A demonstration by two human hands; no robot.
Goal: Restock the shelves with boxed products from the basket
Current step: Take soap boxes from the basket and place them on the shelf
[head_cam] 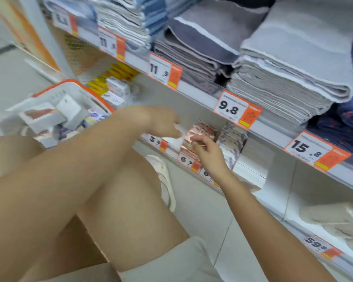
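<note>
Your right hand [207,147] pinches the top of the pink boxes [198,135] standing in a row on the low shelf [251,169], just left of the purple boxes [230,139]. Your left hand [161,123] reaches in beside them; it is blurry, so you cannot tell if it holds anything. More boxes wait in the basket [69,88] on the far left. These boxes look small, light and stiff. Hold each one by its two flat sides, and do not squeeze hard.
</note>
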